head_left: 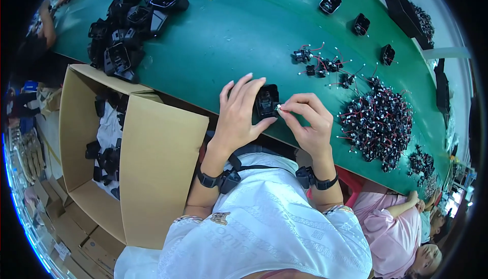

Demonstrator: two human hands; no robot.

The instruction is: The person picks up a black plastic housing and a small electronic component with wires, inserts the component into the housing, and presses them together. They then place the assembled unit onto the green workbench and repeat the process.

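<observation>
A black, open plastic housing [267, 101] lies at the table's near edge in front of me. My left hand [240, 111] steadies it from the left, the thumb along its near side and the fingers beside its far left edge. At its right side, my right hand [311, 124] pinches a small white connector [278, 107] between thumb and forefinger. Any wire on the connector is too small to make out. Right of my hands spreads a large heap of small black parts with red wires [378, 124]. Several similar wired parts [325, 66] lie loose beyond it.
A tall open cardboard box [162, 164] with black parts inside stands left of me, against the green table [229, 30]. Black housings [122, 35] are piled at the far left. Single housings [330, 3] stand along the far side. A person in pink [386, 223] sits at my right.
</observation>
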